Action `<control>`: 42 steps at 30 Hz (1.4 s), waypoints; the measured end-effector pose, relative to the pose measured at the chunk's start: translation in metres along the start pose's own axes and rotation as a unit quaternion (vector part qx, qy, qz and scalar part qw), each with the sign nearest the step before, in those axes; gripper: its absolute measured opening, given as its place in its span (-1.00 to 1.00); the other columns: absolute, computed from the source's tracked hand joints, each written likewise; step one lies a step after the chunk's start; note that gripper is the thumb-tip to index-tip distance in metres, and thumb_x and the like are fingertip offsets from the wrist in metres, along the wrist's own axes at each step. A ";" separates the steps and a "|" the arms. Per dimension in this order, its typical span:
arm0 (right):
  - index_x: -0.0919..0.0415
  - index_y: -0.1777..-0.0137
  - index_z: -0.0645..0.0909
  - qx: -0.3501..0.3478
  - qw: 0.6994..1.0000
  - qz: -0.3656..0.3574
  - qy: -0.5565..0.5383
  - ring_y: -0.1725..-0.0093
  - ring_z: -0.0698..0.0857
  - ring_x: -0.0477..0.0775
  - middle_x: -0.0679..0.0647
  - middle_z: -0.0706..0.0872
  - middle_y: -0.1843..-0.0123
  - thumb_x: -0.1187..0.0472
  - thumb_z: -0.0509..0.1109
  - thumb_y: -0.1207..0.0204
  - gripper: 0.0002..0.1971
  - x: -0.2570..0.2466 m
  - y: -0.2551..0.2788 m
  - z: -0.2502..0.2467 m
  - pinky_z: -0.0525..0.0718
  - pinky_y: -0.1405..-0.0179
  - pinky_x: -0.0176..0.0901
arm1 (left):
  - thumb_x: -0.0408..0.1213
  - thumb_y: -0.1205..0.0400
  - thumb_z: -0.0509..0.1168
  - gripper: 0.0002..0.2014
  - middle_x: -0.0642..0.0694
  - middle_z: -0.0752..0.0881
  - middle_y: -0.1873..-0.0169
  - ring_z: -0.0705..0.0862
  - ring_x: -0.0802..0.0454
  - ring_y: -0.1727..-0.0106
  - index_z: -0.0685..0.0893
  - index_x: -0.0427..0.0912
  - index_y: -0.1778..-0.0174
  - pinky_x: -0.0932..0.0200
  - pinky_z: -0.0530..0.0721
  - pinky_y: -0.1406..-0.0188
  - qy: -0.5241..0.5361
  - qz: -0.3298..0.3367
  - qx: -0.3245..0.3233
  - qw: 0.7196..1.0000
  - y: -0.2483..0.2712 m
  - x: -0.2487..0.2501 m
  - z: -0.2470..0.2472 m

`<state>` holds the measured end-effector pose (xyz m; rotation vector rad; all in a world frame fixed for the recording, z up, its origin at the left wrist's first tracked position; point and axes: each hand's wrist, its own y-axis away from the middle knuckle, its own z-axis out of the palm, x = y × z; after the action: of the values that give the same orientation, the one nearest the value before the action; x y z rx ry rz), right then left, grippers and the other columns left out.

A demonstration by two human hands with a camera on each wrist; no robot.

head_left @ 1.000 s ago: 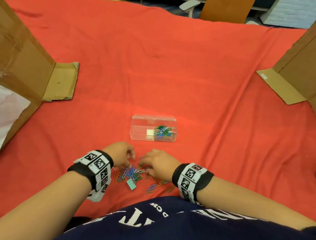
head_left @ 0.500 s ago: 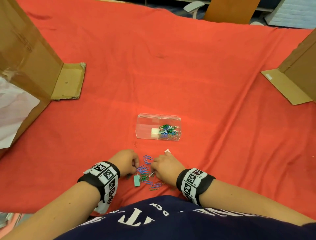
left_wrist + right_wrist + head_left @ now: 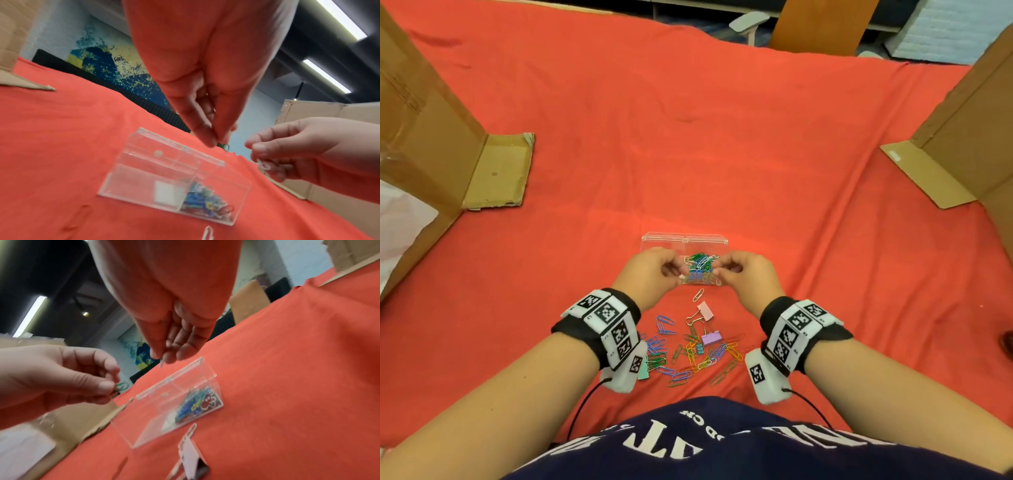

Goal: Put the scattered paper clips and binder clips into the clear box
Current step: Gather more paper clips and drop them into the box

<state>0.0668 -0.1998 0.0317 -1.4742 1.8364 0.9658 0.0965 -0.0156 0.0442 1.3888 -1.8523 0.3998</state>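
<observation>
Though clear, clip-filled box (image 3: 714, 241)

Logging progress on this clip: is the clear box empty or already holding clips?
Partly filled. The clear box holds colored paper clips in one compartment only; the other compartment looks empty.

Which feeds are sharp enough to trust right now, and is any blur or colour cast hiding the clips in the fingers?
Head view: sharp and evenly lit, edges bowed by the wide lens; clear box readable. Left wrist view: motion-blurred, left hand tinted red by the red cloth. Right wrist view: also smeared, right hand tinted alike; green paper clip in the left hand's fingers just discernible.
</observation>
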 end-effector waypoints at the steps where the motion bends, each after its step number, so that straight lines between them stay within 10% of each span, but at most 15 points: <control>1: 0.15 0.15 0.73 0.017 1.000 0.011 -0.022 0.39 0.60 -0.08 -0.08 0.64 0.43 0.35 0.43 -0.43 -0.90 -0.002 -0.004 -0.002 0.62 0.27 -0.32 | -0.51 -0.39 0.40 -0.80 0.13 0.58 0.38 0.57 0.14 0.33 0.70 -0.09 0.25 0.54 0.47 0.36 0.021 0.000 0.016 1.000 -0.004 0.005 0.002; 6: 0.15 0.09 0.72 0.038 0.995 0.056 -0.071 0.29 0.71 0.07 0.05 0.73 0.34 0.42 0.33 -0.46 -0.79 -0.002 -0.015 -0.002 0.76 -0.01 0.10 | -0.50 -0.42 0.36 -0.77 0.07 0.63 0.34 0.62 0.09 0.29 0.67 -0.02 0.32 0.41 0.56 0.25 0.051 -0.004 0.048 0.998 -0.021 0.020 0.009; 9: 0.10 -0.04 0.73 0.030 0.998 0.045 -0.042 0.18 0.73 0.03 0.09 0.78 0.15 0.32 0.40 -0.45 -0.79 0.001 -0.016 -0.001 0.73 0.06 -0.12 | -0.46 -0.41 0.34 -0.74 -0.08 0.74 0.18 0.70 0.00 0.14 0.68 0.08 0.33 0.10 0.65 0.06 0.045 -0.015 0.035 0.998 -0.027 0.017 0.013; 14: 0.07 -0.08 0.72 -0.055 0.992 -0.065 0.089 0.15 0.63 0.01 0.00 0.71 0.09 0.28 0.36 -0.47 -0.78 0.001 -0.001 0.003 0.44 0.18 -0.35 | -0.48 -0.43 0.30 -0.78 0.04 0.71 0.38 0.60 0.24 0.42 0.76 -0.10 0.18 0.35 0.61 0.33 -0.005 -0.017 -0.067 0.998 -0.013 0.001 0.009; 20: 0.18 -0.33 0.56 -0.237 0.911 -0.131 0.310 -0.34 0.51 0.20 0.18 0.65 -0.32 0.27 0.25 -0.54 -0.64 0.017 0.002 0.032 0.46 -0.37 -0.03 | -0.28 -0.40 0.48 -0.60 0.00 0.54 0.08 0.49 0.14 0.08 0.67 -0.04 -0.17 0.33 0.40 0.12 -0.210 -0.031 -0.220 0.952 0.008 -0.035 0.006; 32: 0.17 -0.34 0.52 -0.305 0.820 -0.218 0.433 -0.33 0.42 0.20 0.15 0.54 -0.31 0.03 0.38 -0.47 -0.54 0.023 0.031 0.052 0.37 -0.33 0.14 | -0.30 -0.31 0.51 -0.67 0.15 0.41 0.28 0.52 0.07 0.13 0.65 -0.13 0.02 0.30 0.43 0.23 -0.178 -0.020 -0.190 0.965 0.017 -0.052 0.026; 42: 0.12 -0.21 0.56 -0.248 0.877 -0.132 0.388 -0.26 0.54 0.22 0.15 0.61 -0.16 0.18 0.31 -0.47 -0.70 0.029 0.036 0.054 0.37 -0.29 0.13 | -0.34 -0.42 0.34 -0.81 0.08 0.52 0.30 0.53 0.07 0.18 0.67 -0.15 0.05 0.20 0.52 0.11 -0.198 -0.021 -0.213 0.957 0.017 -0.048 0.029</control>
<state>0.0253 -0.1662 -0.0158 -2.6555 1.8668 0.7906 0.0745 0.0043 -0.0068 1.2631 -2.0623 -0.3135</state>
